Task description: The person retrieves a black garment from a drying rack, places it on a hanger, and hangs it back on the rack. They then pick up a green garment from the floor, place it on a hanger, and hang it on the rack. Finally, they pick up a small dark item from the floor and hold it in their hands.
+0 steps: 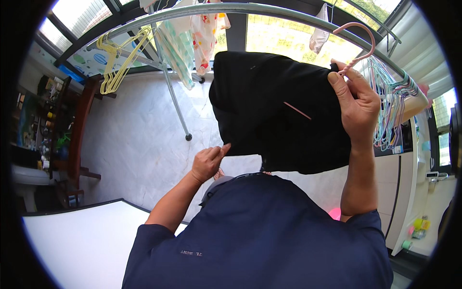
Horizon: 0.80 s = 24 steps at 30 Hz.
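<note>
A black garment (260, 97) is spread in the air before me, its shape partly folded. My right hand (359, 94) pinches its upper right edge together with the twisted neck of a pink hanger (371, 39), whose hook points up and to the left. A short pink strip of what looks like the hanger (297, 110) shows through an opening in the middle of the cloth; the rest of the hanger is hidden. My left hand (211, 160) pinches the garment's lower left corner between thumb and fingers.
A metal clothes rail (231, 8) arches overhead, with yellow hangers (115, 68) at left, a patterned garment (204, 43) and a checked cloth (177, 50) beside it. Many pastel hangers (389, 104) hang at right. A rail leg (177, 104) stands on the floor; a white-topped surface (83, 245) lies lower left.
</note>
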Motion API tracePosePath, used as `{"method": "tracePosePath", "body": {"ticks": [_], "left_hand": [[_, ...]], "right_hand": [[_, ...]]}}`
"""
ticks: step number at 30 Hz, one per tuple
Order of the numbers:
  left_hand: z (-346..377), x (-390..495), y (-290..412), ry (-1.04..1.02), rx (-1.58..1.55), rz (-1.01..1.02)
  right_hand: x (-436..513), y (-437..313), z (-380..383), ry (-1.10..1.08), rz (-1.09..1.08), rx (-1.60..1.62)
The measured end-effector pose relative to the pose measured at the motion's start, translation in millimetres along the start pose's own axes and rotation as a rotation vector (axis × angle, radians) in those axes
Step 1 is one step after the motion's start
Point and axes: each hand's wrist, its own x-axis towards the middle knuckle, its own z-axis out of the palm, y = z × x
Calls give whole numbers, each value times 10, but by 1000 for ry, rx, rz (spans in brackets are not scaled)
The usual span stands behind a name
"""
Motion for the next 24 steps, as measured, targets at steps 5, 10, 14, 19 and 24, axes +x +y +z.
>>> {"method": "tracePosePath", "body": {"ticks": [5, 10, 14, 19, 24], "left_hand": [[188, 171, 32, -808, -125, -13], [-917, 1049, 149, -947, -309, -417], [-1828, 1781, 494, 20, -675, -222], [-2041, 2817, 711, 47, -407, -53], [-2089, 3289, 703, -105, -961, -439]], "right_hand": [[-121, -80, 226, -137, -215, -106], [-140, 96, 346, -165, -242, -102], [-228, 202, 448, -228, -249, -63], [-224, 298, 526, -297, -394, -89], [-80, 283, 309, -126, -456, -122]]}}
